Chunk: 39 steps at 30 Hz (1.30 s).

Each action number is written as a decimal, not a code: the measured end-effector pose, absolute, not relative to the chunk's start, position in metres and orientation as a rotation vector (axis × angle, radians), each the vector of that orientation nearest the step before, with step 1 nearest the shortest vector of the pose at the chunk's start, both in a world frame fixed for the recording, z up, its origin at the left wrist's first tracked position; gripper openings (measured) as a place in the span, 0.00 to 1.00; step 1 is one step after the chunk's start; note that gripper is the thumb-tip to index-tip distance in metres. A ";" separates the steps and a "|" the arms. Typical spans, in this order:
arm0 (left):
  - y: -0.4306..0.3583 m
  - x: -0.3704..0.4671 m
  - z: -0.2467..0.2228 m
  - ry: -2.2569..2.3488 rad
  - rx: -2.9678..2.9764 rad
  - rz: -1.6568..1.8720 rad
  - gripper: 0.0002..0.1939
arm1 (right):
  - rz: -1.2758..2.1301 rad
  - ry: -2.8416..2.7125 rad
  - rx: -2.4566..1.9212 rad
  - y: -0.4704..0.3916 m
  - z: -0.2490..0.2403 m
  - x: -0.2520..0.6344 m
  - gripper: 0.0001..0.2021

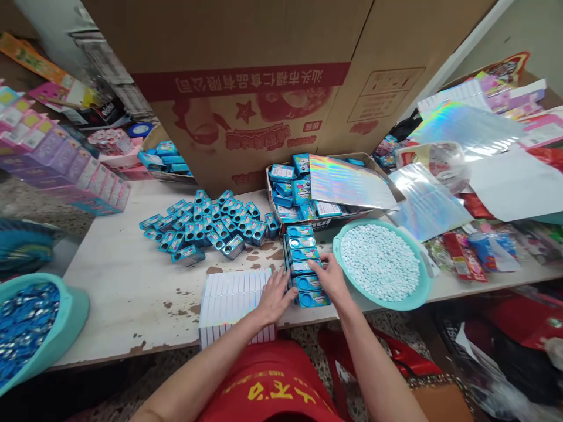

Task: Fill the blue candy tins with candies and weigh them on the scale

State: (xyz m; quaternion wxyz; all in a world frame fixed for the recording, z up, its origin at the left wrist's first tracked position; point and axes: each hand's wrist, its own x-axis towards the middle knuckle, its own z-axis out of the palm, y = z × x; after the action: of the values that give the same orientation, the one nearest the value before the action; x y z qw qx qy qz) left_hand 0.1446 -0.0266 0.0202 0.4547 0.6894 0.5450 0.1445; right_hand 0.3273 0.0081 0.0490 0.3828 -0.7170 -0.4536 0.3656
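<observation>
Small blue candy boxes (307,253) stand in a short double row on the table in front of me, their printed faces up with round recesses. At the row's left side is my left hand (276,296), fingers spread, its thumb against the lower boxes. My right hand (331,278) is at the right side, with its thumb on top of one box and its fingers at the end of it. Left of the row lies a block of white, narrow-edged packs (235,298), partly under my left forearm. A turquoise basin (407,303) of pale candies (380,262) stands close to my right hand.
Many loose blue boxes (206,220) with dark holes lie further left. Behind the row is an open carton (303,223) of blue boxes under a shiny sheet (352,181). A large cardboard box (246,53) blocks the back. Another basin (73,305) holds blue pieces.
</observation>
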 end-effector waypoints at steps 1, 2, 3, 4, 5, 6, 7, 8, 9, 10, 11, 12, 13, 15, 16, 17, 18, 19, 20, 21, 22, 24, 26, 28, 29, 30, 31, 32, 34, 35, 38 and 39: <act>-0.025 0.133 0.015 1.415 1.749 0.265 0.29 | 0.920 -1.134 -1.835 0.007 0.051 0.329 0.20; -0.021 0.118 0.010 1.509 1.805 0.177 0.27 | 0.882 -1.096 -1.840 0.002 0.053 0.331 0.21; -0.016 0.101 0.004 1.619 1.858 0.090 0.26 | 0.813 -1.044 -1.842 -0.005 0.057 0.332 0.22; -0.011 0.083 -0.002 1.730 1.896 0.002 0.26 | 0.711 -0.981 -1.845 -0.017 0.060 0.332 0.23; -0.005 0.067 -0.008 1.823 1.916 -0.085 0.26 | 0.594 -0.921 -1.845 -0.032 0.063 0.331 0.22; 0.000 0.052 -0.014 1.878 1.922 -0.160 0.27 | 0.463 -0.876 -1.845 -0.050 0.064 0.329 0.21; 0.004 0.040 -0.020 1.901 1.919 -0.216 0.27 | 0.338 -0.868 -1.868 -0.070 0.064 0.326 0.20; 0.009 0.031 -0.026 1.902 1.912 -0.244 0.27 | 0.257 -0.900 -1.903 -0.090 0.061 0.322 0.19; 0.012 0.025 -0.032 1.893 1.911 -0.251 0.26 | 0.218 -0.962 -1.921 -0.110 0.056 0.316 0.18; 0.015 0.022 -0.037 1.886 1.919 -0.258 0.24 | 0.244 -1.040 -1.920 -0.127 0.049 0.310 0.17; 0.018 0.021 -0.041 1.884 1.930 -0.260 0.22 | 0.337 -1.106 -1.910 -0.141 0.040 0.303 0.16; 0.020 0.021 -0.043 1.883 1.944 -0.257 0.19 | 0.490 -1.150 -1.900 -0.151 0.029 0.295 0.16; 0.022 0.022 -0.044 1.880 1.964 -0.250 0.16 | 0.680 -1.160 -1.892 -0.156 0.019 0.287 0.16; 0.019 0.021 -0.040 1.832 2.032 -0.225 0.08 | 1.072 -1.056 -1.861 -0.154 0.001 0.270 0.20; 0.015 0.020 -0.036 1.785 2.078 -0.210 0.05 | 1.237 -0.959 -1.840 -0.148 -0.005 0.261 0.22; 0.008 0.017 -0.029 1.726 2.120 -0.202 0.04 | 1.355 -0.866 -1.816 -0.141 -0.008 0.254 0.24; -0.002 0.014 -0.021 1.652 2.186 -0.172 0.05 | 1.448 -0.770 -1.788 -0.132 -0.008 0.247 0.27; -0.014 0.009 -0.011 1.565 2.286 -0.102 0.06 | 1.539 -0.667 -1.748 -0.123 -0.005 0.241 0.29; -0.028 0.004 0.001 1.471 2.406 0.005 0.07 | 1.641 -0.559 -1.684 -0.116 0.001 0.236 0.31; -0.042 -0.001 0.012 1.337 2.586 0.213 0.06 | 1.748 -0.452 -1.600 -0.109 0.008 0.232 0.32; -0.056 -0.005 0.024 1.205 2.740 0.440 0.06 | 1.842 -0.354 -1.506 -0.103 0.016 0.228 0.32; -0.080 -0.010 0.043 1.023 2.910 0.807 0.05 | 1.953 -0.222 -1.354 -0.095 0.030 0.224 0.28; -0.095 -0.011 0.053 1.016 2.931 0.919 0.06 | 1.979 -0.228 -1.331 -0.090 0.039 0.221 0.22; -0.103 -0.010 0.054 1.042 2.915 0.897 0.07 | 2.022 -0.246 -1.360 -0.087 0.043 0.219 0.20; -0.105 -0.009 0.053 1.041 2.908 0.883 0.07 | 2.054 -0.256 -1.369 -0.086 0.043 0.217 0.20; -0.106 -0.008 0.051 1.023 2.901 0.870 0.08 | 2.072 -0.274 -1.367 -0.085 0.041 0.216 0.20; -0.106 -0.007 0.050 0.982 2.895 0.849 0.08 | 2.072 -0.301 -1.355 -0.085 0.040 0.214 0.21; -0.106 -0.006 0.049 0.938 2.878 0.812 0.07 | 2.057 -0.334 -1.339 -0.085 0.038 0.213 0.21; -0.104 -0.005 0.051 0.895 2.779 0.707 0.02 | 2.023 -0.399 -1.310 -0.086 0.035 0.210 0.23; -0.102 -0.004 0.053 0.936 2.696 0.661 0.05 | 2.009 -0.422 -1.308 -0.087 0.034 0.209 0.23; -0.089 -0.001 0.057 1.332 2.358 0.559 0.22 | 1.999 -0.455 -1.336 -0.090 0.036 0.208 0.24; -0.083 0.001 0.058 1.454 2.237 0.505 0.24 | 1.997 -0.466 -1.337 -0.092 0.038 0.207 0.24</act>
State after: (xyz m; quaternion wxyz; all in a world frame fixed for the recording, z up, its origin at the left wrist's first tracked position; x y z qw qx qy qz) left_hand 0.0009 -0.0825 0.0575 0.2115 0.8052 0.5234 0.1816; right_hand 0.2074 -0.0917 0.0376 0.3397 -0.5137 -0.1789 0.7672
